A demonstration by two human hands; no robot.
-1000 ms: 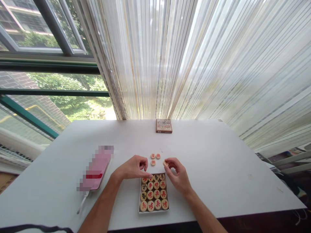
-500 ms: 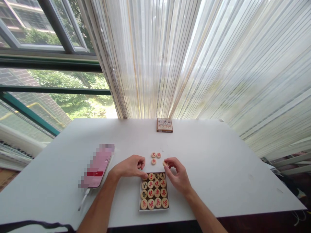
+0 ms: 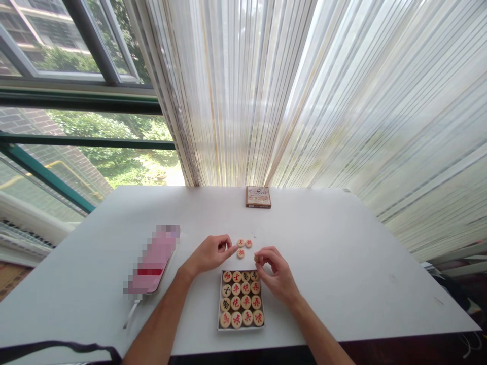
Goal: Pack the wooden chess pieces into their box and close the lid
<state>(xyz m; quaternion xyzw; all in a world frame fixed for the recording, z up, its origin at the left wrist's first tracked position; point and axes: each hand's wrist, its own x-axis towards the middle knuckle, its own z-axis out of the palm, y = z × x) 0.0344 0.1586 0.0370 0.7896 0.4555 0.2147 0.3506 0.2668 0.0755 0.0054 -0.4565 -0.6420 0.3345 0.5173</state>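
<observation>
My right hand (image 3: pixel 277 274) pinches a round wooden Chinese chess piece (image 3: pixel 256 258) between thumb and fingertips, just above the far right corner of a shallow white box (image 3: pixel 241 329). Inside the box lie rows of xiangqi pieces with red or black characters, such as a red one (image 3: pixel 246 302) near the middle. My left hand (image 3: pixel 211 254) is open with nothing in it, fingers curled and thumb stretched out. Its thumb tip is close beside three loose pieces with red characters: one at the left (image 3: pixel 241 243), one at the right (image 3: pixel 248 244) and one nearer (image 3: pixel 241 253). Whether it touches them I cannot tell.
A printed cardboard box (image 3: pixel 258 197) lies at the far edge of the white table (image 3: pixel 323 243). To the left is a pink-screened phone (image 3: pixel 154 261), partly blurred, with a white cable (image 3: pixel 131 314). Curtains (image 3: pixel 236 101) and an open window stand behind.
My left hand has moved from the box's far left corner up and right to the loose pieces, uncovering a red piece in that corner. My right hand, holding its piece, shifted slightly.
</observation>
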